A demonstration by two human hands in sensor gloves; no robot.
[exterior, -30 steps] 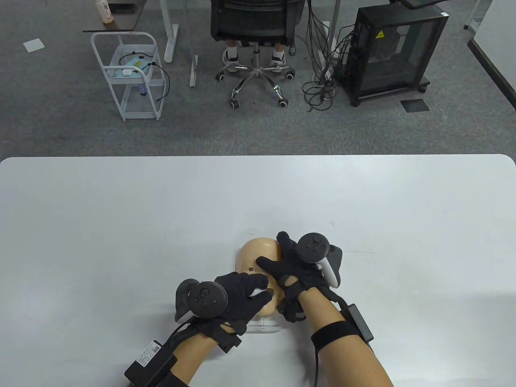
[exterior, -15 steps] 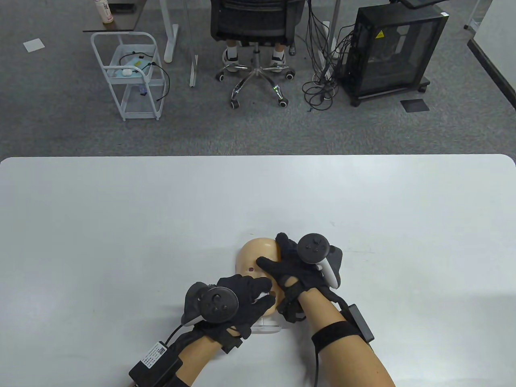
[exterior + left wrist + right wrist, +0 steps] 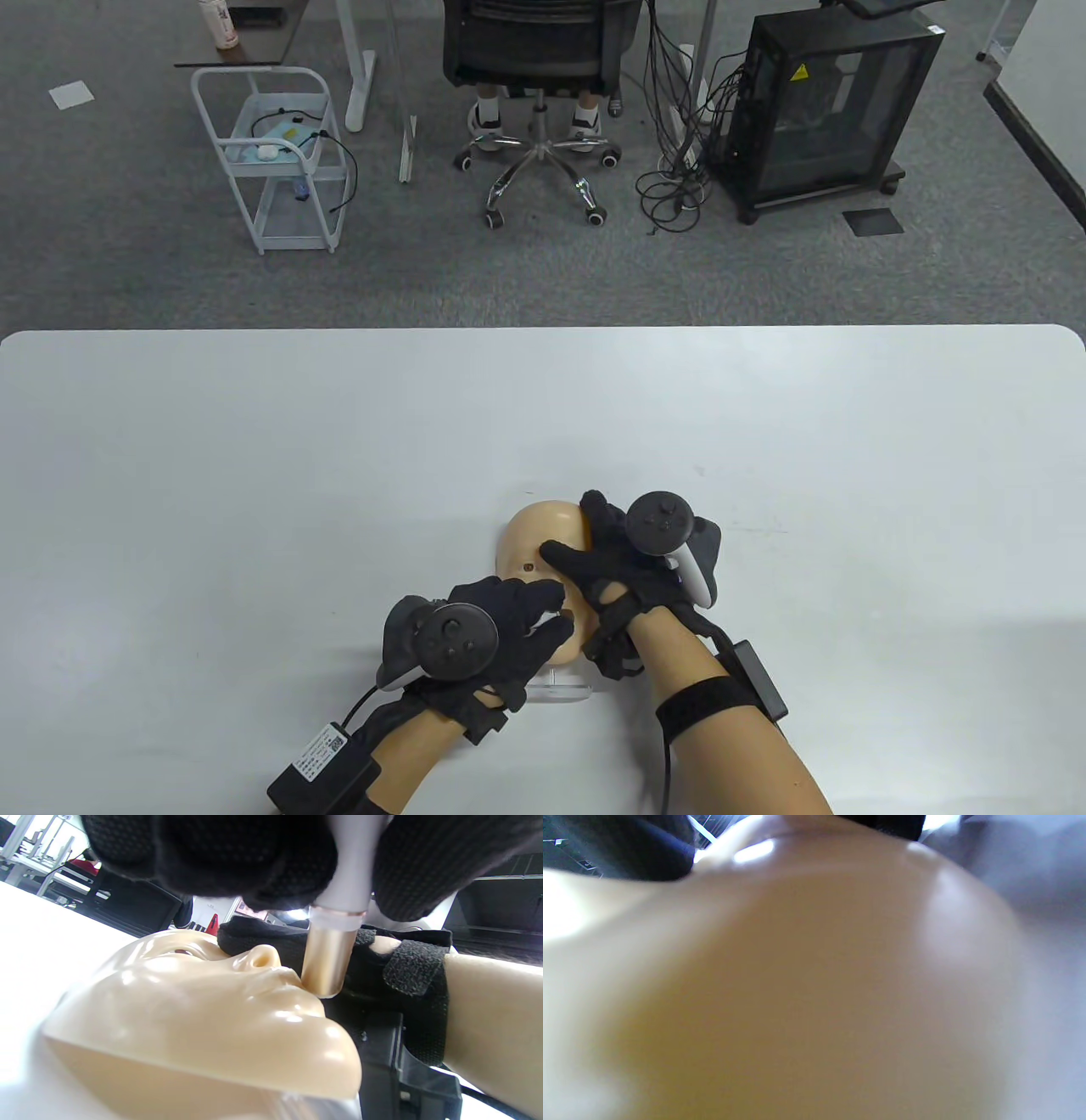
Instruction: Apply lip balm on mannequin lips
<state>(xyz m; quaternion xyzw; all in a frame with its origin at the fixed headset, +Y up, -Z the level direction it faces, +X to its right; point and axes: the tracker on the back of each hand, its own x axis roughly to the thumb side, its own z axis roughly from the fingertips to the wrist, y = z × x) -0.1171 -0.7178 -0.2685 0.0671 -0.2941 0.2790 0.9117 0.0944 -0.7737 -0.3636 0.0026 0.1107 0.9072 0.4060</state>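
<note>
A beige mannequin head [image 3: 540, 535] lies face up on the white table [image 3: 254, 475], on a clear stand [image 3: 560, 686]. My left hand [image 3: 517, 624] grips a lip balm tube [image 3: 335, 921] with a white body and a gold end. In the left wrist view the gold end touches the mannequin's lips [image 3: 297, 982]. My right hand [image 3: 607, 560] rests on the right side of the head and holds it steady. The right wrist view shows only the blurred beige head [image 3: 797, 993] up close.
Beyond the table's far edge stand an office chair [image 3: 534, 51], a white wire cart [image 3: 271, 161] and a black cabinet [image 3: 823, 110] on the carpet. Cables and sensor boxes hang from both forearms near the table's front edge.
My left hand has shifted slightly over the mannequin's mouth, first right then a little back left, with the tube in it. My right hand has stayed on the head.
</note>
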